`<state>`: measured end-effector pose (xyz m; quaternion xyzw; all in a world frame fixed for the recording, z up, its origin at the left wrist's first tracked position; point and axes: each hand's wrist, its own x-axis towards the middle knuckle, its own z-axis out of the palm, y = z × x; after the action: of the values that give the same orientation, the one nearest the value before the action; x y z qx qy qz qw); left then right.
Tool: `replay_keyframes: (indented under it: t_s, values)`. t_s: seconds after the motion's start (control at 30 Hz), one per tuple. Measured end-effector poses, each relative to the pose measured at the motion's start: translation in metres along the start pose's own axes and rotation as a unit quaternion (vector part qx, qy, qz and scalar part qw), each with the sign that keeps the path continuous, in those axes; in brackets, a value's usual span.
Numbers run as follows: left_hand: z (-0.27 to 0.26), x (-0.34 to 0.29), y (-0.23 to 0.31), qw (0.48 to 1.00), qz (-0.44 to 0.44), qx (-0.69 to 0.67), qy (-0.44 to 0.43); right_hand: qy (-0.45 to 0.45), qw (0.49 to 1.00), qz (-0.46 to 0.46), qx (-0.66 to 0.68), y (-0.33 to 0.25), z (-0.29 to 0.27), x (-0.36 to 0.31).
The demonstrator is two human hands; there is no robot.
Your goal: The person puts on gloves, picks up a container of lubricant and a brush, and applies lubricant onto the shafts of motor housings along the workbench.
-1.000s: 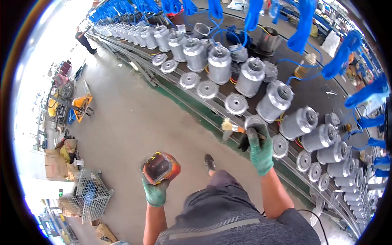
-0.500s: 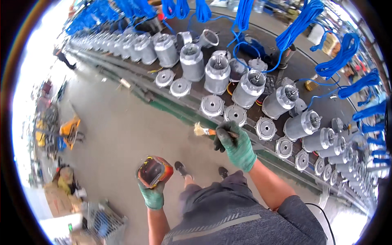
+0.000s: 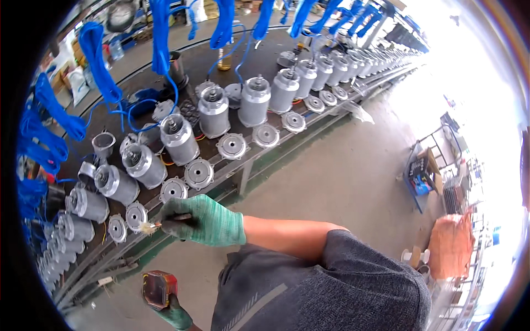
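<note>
My right hand (image 3: 205,220), in a green glove with dark fingers, is closed around the handle of a small paintbrush (image 3: 149,227). The pale bristles point left, close to a round metal end cover (image 3: 136,215) at the bench edge; whether they touch it I cannot tell. Lower down, my left hand (image 3: 176,315), gloved too, grips a red-orange cut-open container (image 3: 160,289) with a dark inside. Along the bench, silver motor housings (image 3: 180,139) stand in a long row with shafts showing at their tops. Flat round covers (image 3: 232,146) lie in front of them.
The long dark bench (image 3: 187,69) curves across the view, with a metal rail along its front. Coiled blue cables (image 3: 99,60) hang above it, some running down to the housings. At right on the floor stand a cart (image 3: 425,176) and an orange sack (image 3: 451,245).
My view has swung to the right along the bench. The brush in my right hand is now near the covers at the bench edge. My left hand still holds the container, lower in view.
</note>
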<state>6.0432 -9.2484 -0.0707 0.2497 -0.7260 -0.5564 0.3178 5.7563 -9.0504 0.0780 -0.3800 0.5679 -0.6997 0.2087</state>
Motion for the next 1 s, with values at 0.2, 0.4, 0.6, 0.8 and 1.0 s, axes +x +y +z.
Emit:
replay_keyframes:
  t_s: [0.2,0.4,0.6,0.8,1.0]
  values:
    - [0.064,0.020,0.014,0.996,-0.005,-0.063,-0.062,0.051,0.998,-0.020,-0.032,-0.028,-0.055,-0.031]
    - [0.153,0.028,0.036,0.994,0.025,-0.075,-0.075,0.087,0.994,-0.035,-0.048,-0.042,-0.131,-0.059]
    - [0.214,0.032,0.041,0.990,0.032,-0.099,-0.100,0.095,0.995,-0.006,-0.013,-0.049,-0.193,-0.081]
    - [0.230,0.054,0.009,0.974,0.127,-0.113,-0.149,0.117,0.993,0.020,-0.001,-0.056,-0.211,-0.095]
    - [0.216,0.036,0.046,0.988,-0.008,-0.124,-0.095,0.140,0.989,0.022,-0.050,-0.055,-0.188,-0.098]
